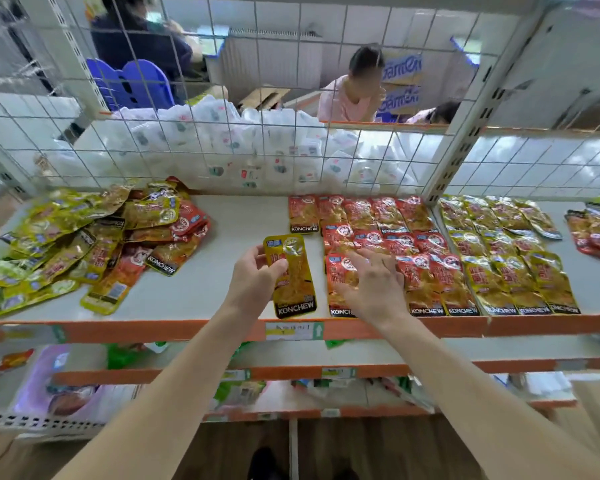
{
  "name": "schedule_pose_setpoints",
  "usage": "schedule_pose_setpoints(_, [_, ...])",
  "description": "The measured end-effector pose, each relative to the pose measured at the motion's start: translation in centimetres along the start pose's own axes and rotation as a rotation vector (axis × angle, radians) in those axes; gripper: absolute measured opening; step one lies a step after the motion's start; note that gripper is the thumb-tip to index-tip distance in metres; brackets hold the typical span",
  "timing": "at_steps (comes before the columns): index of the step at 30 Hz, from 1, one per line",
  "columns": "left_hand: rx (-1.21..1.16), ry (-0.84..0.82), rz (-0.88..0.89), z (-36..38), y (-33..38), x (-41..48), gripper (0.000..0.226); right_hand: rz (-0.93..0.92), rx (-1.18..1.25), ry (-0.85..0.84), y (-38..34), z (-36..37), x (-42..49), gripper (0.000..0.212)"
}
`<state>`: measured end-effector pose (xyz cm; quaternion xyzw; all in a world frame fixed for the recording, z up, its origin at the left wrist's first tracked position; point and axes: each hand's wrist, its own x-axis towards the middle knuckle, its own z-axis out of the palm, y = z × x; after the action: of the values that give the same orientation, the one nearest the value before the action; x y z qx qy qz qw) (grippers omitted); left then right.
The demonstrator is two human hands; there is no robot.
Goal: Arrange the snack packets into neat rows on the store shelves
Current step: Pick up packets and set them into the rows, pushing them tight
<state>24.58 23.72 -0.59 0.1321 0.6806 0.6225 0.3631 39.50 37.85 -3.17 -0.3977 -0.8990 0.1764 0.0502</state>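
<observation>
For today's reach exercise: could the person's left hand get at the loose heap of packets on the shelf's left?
Likely yes: bare shelf lies between the left hand and the heap, nothing blocking. But it grips a yellow packet, so picking more up looks awkward.

Single head-worn wide view, facing forward and down, close over the shelf [236,220], distance seemingly blurred.
</observation>
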Motion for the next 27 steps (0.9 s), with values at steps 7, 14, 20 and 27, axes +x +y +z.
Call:
schedule_pose_setpoints(7, [0.06,-0.152,0.043,0.0,-0.9,1.0,0.023,0.0,0.033,-0.014,-0.8,0.9,-1.8,0.05])
schedule_pose_setpoints(14, [0.07,-0.249,0.024,5.3,-0.7,1.1,0.016,0.078,0.143,0.218,2.1,-2.6,-4.9,0.046])
schedule_pose_setpoints(20, [0.095,-0.263,0.111,11.4,-0.3,-1.0,0.021,0.215,0.237,0.307,7.7,-5.1,-6.9,0.05])
schedule_pose_setpoints(27, [0.157,-0.263,0.203,21.1,-0.7,-6.0,0.013,0.269,0.324,0.355,16.5,-9.5,-11.8,0.042])
